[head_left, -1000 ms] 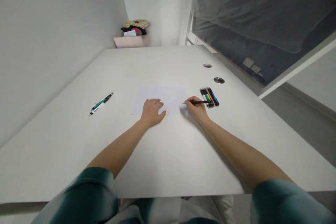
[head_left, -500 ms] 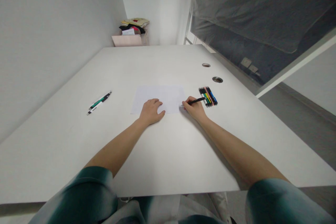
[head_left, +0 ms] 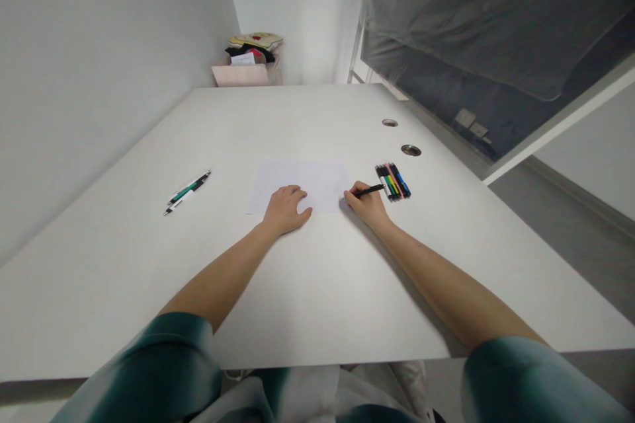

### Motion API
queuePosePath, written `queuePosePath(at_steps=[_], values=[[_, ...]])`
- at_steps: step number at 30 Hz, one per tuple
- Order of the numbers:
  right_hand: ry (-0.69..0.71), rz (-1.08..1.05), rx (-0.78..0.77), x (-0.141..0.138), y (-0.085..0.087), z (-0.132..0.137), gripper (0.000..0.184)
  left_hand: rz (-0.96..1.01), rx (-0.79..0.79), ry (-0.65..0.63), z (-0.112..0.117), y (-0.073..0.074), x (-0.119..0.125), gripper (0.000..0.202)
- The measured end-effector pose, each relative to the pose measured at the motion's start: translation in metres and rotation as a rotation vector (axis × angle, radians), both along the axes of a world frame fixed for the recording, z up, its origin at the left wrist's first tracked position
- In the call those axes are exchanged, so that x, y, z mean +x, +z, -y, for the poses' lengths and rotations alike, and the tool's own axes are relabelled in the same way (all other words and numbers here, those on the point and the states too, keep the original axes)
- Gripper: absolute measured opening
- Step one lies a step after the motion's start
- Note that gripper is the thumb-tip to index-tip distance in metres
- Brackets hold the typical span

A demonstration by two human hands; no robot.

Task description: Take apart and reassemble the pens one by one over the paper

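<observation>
A white sheet of paper (head_left: 312, 180) lies flat in the middle of the white table (head_left: 307, 112). My left hand (head_left: 285, 208) rests palm down on the sheet's near left corner, fingers loosely spread. My right hand (head_left: 367, 203) grips a black pen (head_left: 370, 190) in a writing hold, its tip at the paper's right edge. Just right of that hand lies a row of coloured pens (head_left: 394, 182) side by side.
Two pens (head_left: 188, 192) lie on the table at the left. Two round cable holes (head_left: 411, 149) sit beyond the coloured pens. A box piled with items (head_left: 248, 63) stands past the far edge. A covered bed frame (head_left: 496, 46) runs along the right.
My right hand has tilted the black pen, its rear end lifting away from the coloured pens, and the tip has shifted slightly left at the paper's edge. My left hand stays put.
</observation>
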State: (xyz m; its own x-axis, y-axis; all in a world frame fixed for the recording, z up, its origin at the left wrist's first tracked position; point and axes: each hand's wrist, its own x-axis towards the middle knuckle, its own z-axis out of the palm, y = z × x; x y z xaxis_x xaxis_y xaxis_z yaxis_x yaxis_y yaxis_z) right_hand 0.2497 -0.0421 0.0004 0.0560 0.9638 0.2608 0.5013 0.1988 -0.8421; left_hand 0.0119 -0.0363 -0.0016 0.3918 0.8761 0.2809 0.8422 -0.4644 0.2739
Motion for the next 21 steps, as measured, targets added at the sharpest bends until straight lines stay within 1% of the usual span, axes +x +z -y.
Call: queuePosePath(at_steps=[5,10,12,14,18,21], values=[[-0.010,0.005,0.001,-0.001,0.001,0.001,0.020,0.006,0.010,-0.004,-0.001,-0.002,0.000,0.039],[-0.119,-0.181,-0.036,0.003,0.003,0.001,0.020,0.007,0.020,-0.007,-0.002,-0.006,-0.003,0.038],[-0.115,-0.238,-0.031,0.004,0.005,0.002,0.019,0.023,0.030,-0.012,-0.002,-0.006,-0.004,0.038],[-0.052,-0.272,-0.039,0.001,0.008,0.004,0.018,0.067,0.067,-0.046,0.000,-0.003,-0.003,0.038],[0.178,-0.328,-0.115,-0.016,0.015,0.012,0.018,0.163,0.153,-0.185,0.008,0.007,0.003,0.035],[0.310,-0.369,-0.189,-0.029,0.018,0.018,0.021,0.139,0.164,-0.285,0.014,0.013,0.007,0.030]])
